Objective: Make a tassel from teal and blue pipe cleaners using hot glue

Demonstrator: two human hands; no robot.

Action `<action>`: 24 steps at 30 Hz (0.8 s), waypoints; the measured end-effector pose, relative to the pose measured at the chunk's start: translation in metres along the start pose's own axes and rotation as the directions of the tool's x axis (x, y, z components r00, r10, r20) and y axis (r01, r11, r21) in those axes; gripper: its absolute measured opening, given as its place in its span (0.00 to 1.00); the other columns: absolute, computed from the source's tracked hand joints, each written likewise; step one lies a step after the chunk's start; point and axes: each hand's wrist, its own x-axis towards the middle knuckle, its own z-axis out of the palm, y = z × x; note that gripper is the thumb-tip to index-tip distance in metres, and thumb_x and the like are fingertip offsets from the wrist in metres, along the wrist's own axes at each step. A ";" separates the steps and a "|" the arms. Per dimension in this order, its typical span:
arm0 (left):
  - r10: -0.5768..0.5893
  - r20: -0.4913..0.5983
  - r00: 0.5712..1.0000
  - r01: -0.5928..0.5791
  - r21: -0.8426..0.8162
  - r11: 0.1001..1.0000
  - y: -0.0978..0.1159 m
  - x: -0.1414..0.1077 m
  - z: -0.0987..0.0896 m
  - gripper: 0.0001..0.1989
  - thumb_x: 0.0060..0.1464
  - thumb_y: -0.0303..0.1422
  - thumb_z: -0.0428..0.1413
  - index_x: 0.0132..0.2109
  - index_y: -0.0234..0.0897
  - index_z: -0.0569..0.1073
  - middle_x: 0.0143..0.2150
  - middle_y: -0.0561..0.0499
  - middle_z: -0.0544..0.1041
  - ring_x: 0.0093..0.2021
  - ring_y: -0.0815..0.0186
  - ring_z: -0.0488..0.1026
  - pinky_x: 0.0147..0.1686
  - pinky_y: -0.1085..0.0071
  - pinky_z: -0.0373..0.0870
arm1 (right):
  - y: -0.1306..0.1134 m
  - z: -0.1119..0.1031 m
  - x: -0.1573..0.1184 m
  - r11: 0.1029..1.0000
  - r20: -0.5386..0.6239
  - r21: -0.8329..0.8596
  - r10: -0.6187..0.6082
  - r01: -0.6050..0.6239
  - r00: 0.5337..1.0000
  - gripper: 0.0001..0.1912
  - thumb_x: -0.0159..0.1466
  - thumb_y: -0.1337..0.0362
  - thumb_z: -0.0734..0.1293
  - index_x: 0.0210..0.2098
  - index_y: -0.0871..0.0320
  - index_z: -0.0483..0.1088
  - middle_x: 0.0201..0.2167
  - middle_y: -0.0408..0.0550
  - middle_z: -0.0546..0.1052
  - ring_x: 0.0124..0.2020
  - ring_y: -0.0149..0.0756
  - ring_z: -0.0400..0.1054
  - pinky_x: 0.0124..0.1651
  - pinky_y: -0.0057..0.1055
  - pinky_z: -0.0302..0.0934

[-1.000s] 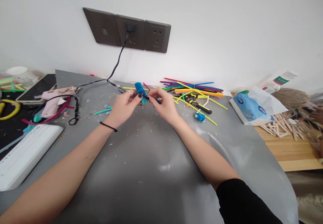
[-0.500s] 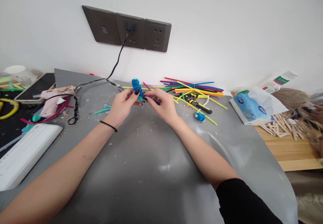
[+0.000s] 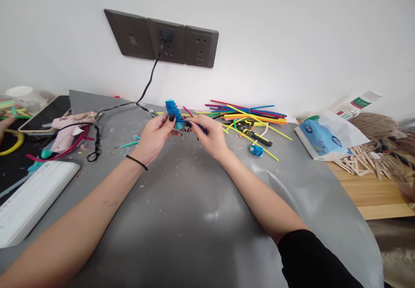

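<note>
My left hand [image 3: 156,136] pinches a fuzzy blue piece [image 3: 172,109], whose wound upper part sticks up above the thumb. Close beside it, my right hand [image 3: 210,133] has its thumb and fingers closed on a dark blue strand that runs to the piece. The fingertips of both hands nearly meet and hide the lower part of the piece. A second small blue roll [image 3: 256,150] lies on the grey mat [image 3: 194,201] to the right. Behind it are black-and-yellow pliers [image 3: 257,137] and a pile of coloured pipe cleaners [image 3: 249,111].
At left are a pink glue gun [image 3: 66,137], a white power strip [image 3: 35,199], a phone [image 3: 47,114] and another person's hand [image 3: 5,126]. Tissues [image 3: 320,137], wooden sticks [image 3: 359,160] and twine [image 3: 372,126] are at right. A black cord [image 3: 151,78] hangs from the wall socket.
The blue piece has tilted left at its top, and my right fingers have shifted slightly on the strand. Another person's hand has appeared at the left edge.
</note>
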 end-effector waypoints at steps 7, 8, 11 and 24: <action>-0.028 0.017 0.999 0.028 0.002 1.000 0.008 -0.003 0.003 0.34 0.50 0.59 0.75 0.51 0.36 0.85 0.44 0.43 0.87 0.39 0.59 0.83 0.36 0.68 0.79 | -0.001 -0.001 -0.001 1.000 -0.005 0.006 0.029 -0.029 1.000 0.18 0.80 0.56 0.63 0.49 0.57 0.83 0.38 0.51 0.84 0.37 0.36 0.73 0.45 0.34 0.69; -0.032 0.015 0.999 0.032 0.000 0.999 0.008 -0.003 0.003 0.34 0.49 0.59 0.75 0.50 0.36 0.85 0.44 0.43 0.87 0.39 0.59 0.83 0.36 0.68 0.79 | -0.001 -0.001 -0.001 1.000 -0.010 0.012 0.022 -0.022 1.000 0.17 0.80 0.56 0.64 0.49 0.57 0.83 0.38 0.51 0.84 0.37 0.36 0.73 0.45 0.34 0.69; -0.055 0.011 0.998 0.055 -0.010 0.998 0.009 -0.003 0.004 0.35 0.46 0.60 0.76 0.50 0.36 0.85 0.43 0.44 0.87 0.38 0.61 0.82 0.36 0.68 0.79 | -0.001 0.000 -0.001 0.999 -0.026 0.037 -0.007 0.008 1.000 0.16 0.79 0.58 0.64 0.49 0.57 0.84 0.39 0.51 0.84 0.37 0.35 0.74 0.45 0.33 0.69; -0.031 0.012 0.999 0.031 0.026 0.999 0.002 -0.002 0.002 0.35 0.51 0.61 0.73 0.53 0.38 0.83 0.44 0.44 0.86 0.39 0.60 0.81 0.35 0.68 0.79 | -0.004 0.001 0.002 0.928 -0.017 0.272 0.269 -0.254 0.963 0.16 0.72 0.49 0.71 0.45 0.57 0.76 0.39 0.48 0.82 0.38 0.34 0.76 0.43 0.31 0.71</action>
